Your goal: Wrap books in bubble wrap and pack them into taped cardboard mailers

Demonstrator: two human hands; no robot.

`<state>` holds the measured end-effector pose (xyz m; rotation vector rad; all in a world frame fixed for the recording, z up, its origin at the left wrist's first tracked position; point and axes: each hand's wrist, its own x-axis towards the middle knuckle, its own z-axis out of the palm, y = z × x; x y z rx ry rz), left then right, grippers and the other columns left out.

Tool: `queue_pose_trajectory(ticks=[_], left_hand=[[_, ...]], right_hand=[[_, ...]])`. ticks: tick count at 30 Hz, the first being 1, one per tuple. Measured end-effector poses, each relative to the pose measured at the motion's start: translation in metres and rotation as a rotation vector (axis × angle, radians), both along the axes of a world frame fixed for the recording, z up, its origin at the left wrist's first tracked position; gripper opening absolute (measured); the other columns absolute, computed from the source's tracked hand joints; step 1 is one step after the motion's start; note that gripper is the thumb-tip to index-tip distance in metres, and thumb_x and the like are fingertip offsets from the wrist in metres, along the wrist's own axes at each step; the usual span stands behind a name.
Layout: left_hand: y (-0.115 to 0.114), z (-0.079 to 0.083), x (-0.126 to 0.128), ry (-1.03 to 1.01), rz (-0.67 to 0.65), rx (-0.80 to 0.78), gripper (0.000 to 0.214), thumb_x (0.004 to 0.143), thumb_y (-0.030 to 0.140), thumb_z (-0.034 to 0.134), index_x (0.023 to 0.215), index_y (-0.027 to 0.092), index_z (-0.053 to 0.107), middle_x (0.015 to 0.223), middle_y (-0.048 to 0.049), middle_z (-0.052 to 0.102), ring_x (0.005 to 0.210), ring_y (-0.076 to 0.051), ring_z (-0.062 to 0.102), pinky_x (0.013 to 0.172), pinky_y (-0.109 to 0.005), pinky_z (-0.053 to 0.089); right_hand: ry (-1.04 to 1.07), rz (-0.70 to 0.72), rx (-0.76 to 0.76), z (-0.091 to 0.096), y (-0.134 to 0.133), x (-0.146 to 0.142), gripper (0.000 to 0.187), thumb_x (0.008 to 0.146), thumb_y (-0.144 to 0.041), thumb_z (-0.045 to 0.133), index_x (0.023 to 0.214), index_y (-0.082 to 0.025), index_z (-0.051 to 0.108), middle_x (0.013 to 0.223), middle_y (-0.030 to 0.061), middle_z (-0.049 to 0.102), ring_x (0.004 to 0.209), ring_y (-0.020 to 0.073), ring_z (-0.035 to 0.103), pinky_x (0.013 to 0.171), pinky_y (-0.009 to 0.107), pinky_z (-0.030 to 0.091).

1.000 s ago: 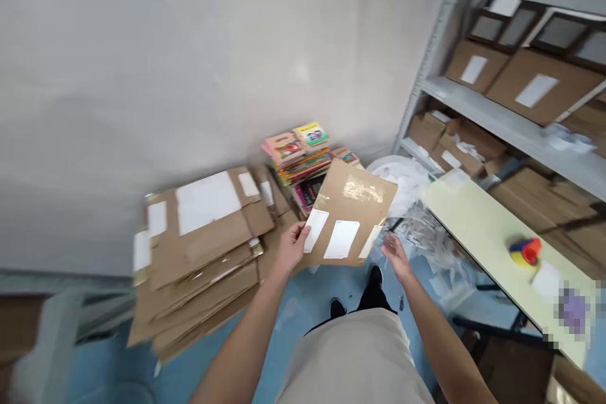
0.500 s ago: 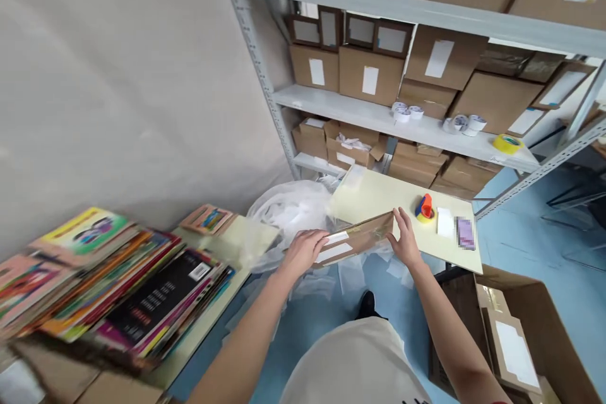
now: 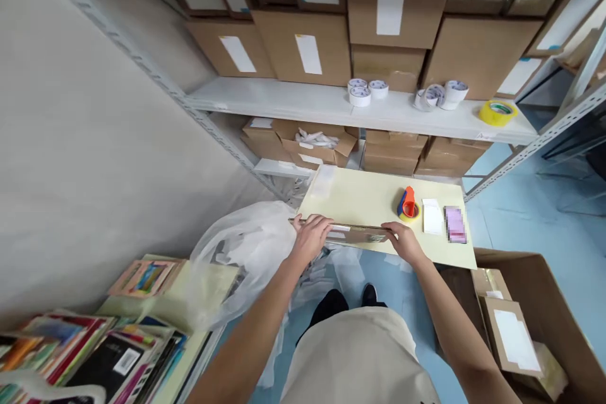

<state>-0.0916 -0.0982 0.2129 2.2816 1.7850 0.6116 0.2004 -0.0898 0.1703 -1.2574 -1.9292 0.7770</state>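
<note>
A flat brown cardboard package [image 3: 353, 235] with white labels and clear tape is held edge-up at the near edge of the cream table [image 3: 360, 192]. My left hand [image 3: 311, 237] grips its left end, fingers over the top edge. At the right end, my right hand [image 3: 403, 242] pinches the corner between thumb and fingers. Just beyond the right hand lies an orange and blue tape dispenser [image 3: 408, 204] with yellow tape. Beside it are a white paper slip [image 3: 432, 216] and a purple blurred item [image 3: 455, 225].
Metal shelving [image 3: 284, 98] with cartons and tape rolls [image 3: 360, 96] stands behind the table. A large open carton [image 3: 530, 290] holding packages sits at lower right. A clear plastic bag [image 3: 246, 246] and stacked books [image 3: 118, 360] are on the left.
My view has swung right and come closer to the table. The package has moved from in front of the table to its near edge and tilted more edge-on, still in both hands.
</note>
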Motion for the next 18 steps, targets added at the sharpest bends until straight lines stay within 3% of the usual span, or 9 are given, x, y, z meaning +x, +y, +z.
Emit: queue_pose_trajectory(ticks=[6,10,15,18], left_hand=[[0.054,-0.003,0.004,0.028,-0.066,0.077,0.023,0.094,0.023,0.048,0.095,0.027,0.071,0.095,-0.0039,0.074,0.102,-0.023,0.062,0.109,-0.048,0.015],[0.079,-0.015,0.002,-0.021,-0.075,0.137,0.024,0.095,0.025,0.049,0.1,0.029,0.072,0.098,-0.0042,0.074,0.107,-0.024,0.061,0.111,-0.049,0.014],[0.093,-0.042,-0.011,-0.049,0.005,0.227,0.033,0.095,0.032,0.047,0.121,0.023,0.065,0.13,-0.0142,0.063,0.128,-0.03,0.051,0.113,-0.05,0.016],[0.096,-0.06,-0.019,0.006,-0.109,0.188,0.042,0.094,0.033,0.046,0.134,0.025,0.056,0.146,-0.0154,0.049,0.139,-0.033,0.038,0.112,-0.052,0.019]], right_hand=[[-0.154,-0.103,0.058,0.009,0.026,0.002,0.031,0.095,-0.019,0.042,0.111,-0.021,0.069,0.102,0.0097,0.074,0.093,0.0232,0.069,0.083,0.038,0.057],[-0.211,-0.136,0.066,0.016,0.043,0.0,0.031,0.095,-0.019,0.041,0.109,-0.022,0.069,0.101,0.0095,0.074,0.091,0.0237,0.069,0.081,0.038,0.056],[-0.27,-0.211,0.073,0.013,0.062,-0.013,0.032,0.094,-0.019,0.04,0.106,-0.021,0.07,0.097,0.0104,0.073,0.088,0.0246,0.068,0.078,0.04,0.056],[-0.274,-0.275,0.07,0.01,0.069,-0.017,0.031,0.094,-0.021,0.04,0.104,-0.022,0.07,0.096,0.01,0.073,0.089,0.0244,0.068,0.081,0.041,0.055]])
